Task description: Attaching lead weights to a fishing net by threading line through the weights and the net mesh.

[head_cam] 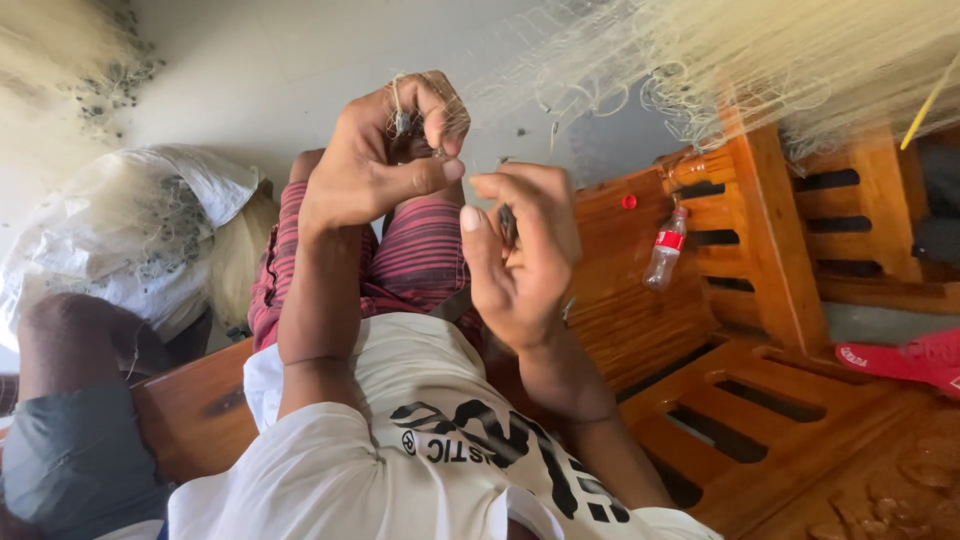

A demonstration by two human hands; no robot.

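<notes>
**Both hands hold fine net above the wooden bench**

The person sits on a wooden bench (640, 300), and both hands are raised over the lap, likely to bring the thin strands close enough to see.

The left hand (365, 165) is closed. Its thumb and fingertips pinch a bunch of pale fishing net (425, 110) with small dark weights in it, above the bench's front edge. That pinch seems meant to keep the mesh gathered and tight.

The right hand (520, 260), just beside the left, is half curled around a small dark piece (507, 225) held against the fingers. What the piece is cannot be made out.

More net (800, 60) hangs over the far end of the bench. An empty plastic bottle (665, 250) lies on the bench seat, within reach. A white sack of net (130, 230) sits past the bench's other end, next to another person's leg (70, 350).
</notes>
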